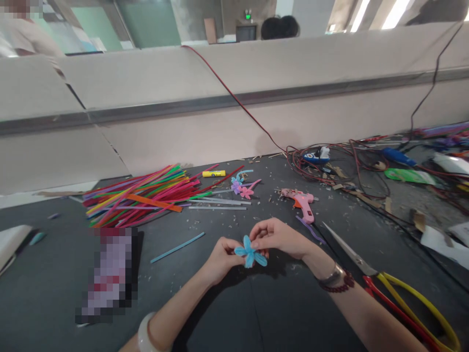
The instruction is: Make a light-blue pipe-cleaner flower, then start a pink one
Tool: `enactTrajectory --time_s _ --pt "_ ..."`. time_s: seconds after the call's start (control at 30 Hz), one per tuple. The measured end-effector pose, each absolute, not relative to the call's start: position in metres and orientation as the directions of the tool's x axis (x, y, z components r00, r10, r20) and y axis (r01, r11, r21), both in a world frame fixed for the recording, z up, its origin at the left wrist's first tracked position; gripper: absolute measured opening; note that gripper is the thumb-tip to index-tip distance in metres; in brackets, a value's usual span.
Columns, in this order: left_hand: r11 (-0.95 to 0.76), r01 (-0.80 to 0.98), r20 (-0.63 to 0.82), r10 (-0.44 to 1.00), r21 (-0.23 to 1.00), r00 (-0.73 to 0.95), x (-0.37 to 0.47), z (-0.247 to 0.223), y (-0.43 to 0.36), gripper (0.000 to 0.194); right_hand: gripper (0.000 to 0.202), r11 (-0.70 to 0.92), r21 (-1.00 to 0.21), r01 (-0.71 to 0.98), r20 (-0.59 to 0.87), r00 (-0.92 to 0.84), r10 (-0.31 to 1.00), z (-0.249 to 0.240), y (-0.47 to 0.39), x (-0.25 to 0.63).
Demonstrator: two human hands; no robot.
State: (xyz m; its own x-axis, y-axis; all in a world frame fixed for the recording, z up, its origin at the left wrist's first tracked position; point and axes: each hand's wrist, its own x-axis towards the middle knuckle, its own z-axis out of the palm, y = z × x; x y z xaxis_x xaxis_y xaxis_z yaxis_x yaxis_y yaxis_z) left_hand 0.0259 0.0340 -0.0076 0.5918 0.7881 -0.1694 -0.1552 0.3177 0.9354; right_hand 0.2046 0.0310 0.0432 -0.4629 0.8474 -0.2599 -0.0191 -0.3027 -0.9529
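Note:
A light blue pipe-cleaner flower (249, 256) with several looped petals is held between my two hands, just above the dark tabletop. My left hand (227, 258) pinches it from the left side, thumb near a petal. From the right, my right hand (275, 239) grips the upper right part between thumb and fingers; some fingertips are hidden behind the petals. A single blue pipe cleaner (178, 248) lies to the left of my left hand. Beyond my hands rest small finished pipe-cleaner flowers (242, 188) in pink, purple and blue.
A bundle of coloured pipe cleaners (146, 195) lies at the back left, near a yellow glue tube (214, 173) and clear glue sticks (218, 208). A pink glue gun (303, 203) and large scissors (377, 274) are on the right. Tangled red cables (304, 168) run behind.

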Motion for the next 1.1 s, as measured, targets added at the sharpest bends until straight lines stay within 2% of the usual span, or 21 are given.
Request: enactTrajectory --time_s 0.23,0.47,0.77,0.93,1.1 --pt "0.345 -0.189 -0.175 0.789 0.919 0.589 0.027 -0.01 0.034 0.006 0.02 -0.27 -0.963 -0.028 -0.232 -0.428 0.873 0.038 0.024 0.211" --pt "0.331 -0.125 -0.206 0.796 0.935 0.569 0.026 -0.01 0.034 0.012 0.016 -0.206 -0.978 0.015 -0.196 -0.377 0.905 0.04 0.018 0.202" --pt "0.333 -0.093 -0.204 0.751 0.938 0.628 0.027 -0.004 0.032 0.014 0.018 -0.299 -0.954 -0.025 -0.257 -0.448 0.856 0.031 0.02 0.206" --pt "0.308 -0.072 -0.192 0.741 0.949 0.643 0.028 0.0 0.032 0.011 0.02 -0.279 -0.959 -0.04 -0.239 -0.408 0.881 0.03 0.02 0.204" --pt "0.314 -0.089 -0.184 0.738 0.945 0.649 0.027 -0.001 0.032 0.01 0.024 -0.326 -0.944 -0.056 -0.278 -0.4 0.873 0.03 0.018 0.198"
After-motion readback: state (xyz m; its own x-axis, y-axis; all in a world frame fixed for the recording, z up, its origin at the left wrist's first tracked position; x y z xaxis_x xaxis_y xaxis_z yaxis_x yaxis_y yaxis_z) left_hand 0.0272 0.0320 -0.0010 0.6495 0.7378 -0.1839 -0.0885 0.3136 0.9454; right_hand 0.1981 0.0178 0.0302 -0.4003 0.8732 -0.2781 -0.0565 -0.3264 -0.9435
